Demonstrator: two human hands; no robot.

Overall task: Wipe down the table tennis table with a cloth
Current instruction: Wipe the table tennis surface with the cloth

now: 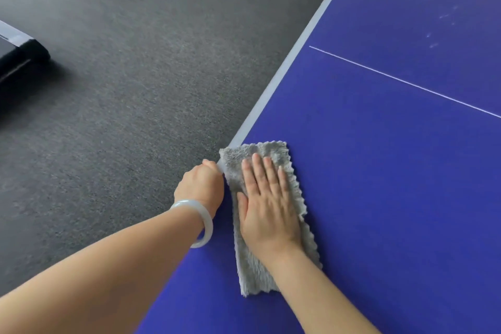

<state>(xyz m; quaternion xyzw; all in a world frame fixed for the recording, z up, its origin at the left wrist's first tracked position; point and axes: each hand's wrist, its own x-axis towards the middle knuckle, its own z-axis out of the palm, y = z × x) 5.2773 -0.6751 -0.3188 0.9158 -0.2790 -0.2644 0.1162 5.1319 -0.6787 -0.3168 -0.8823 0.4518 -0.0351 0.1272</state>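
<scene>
Cloth point(260, 274): grey, fluffy, scalloped edges, folded long; lower middle of frame, on blue desk point(379, 171) by its pale edge.
Right hand point(267, 206): flat, fingers spread, pressing on cloth.
Left hand point(202, 187): curled over desk edge, touching cloth; white bangle point(202, 221) on wrist.

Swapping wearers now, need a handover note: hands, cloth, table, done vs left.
Right hand: flat, palm down, pressing the grey cloth onto the table.
Left hand: curled at the table's white edge, touching the cloth's near corner.
Cloth lies folded beside that edge, on the blue table top.
Done: cannot tell which areas are wiped.
Left: faint smudges beyond the white centre line.
</scene>
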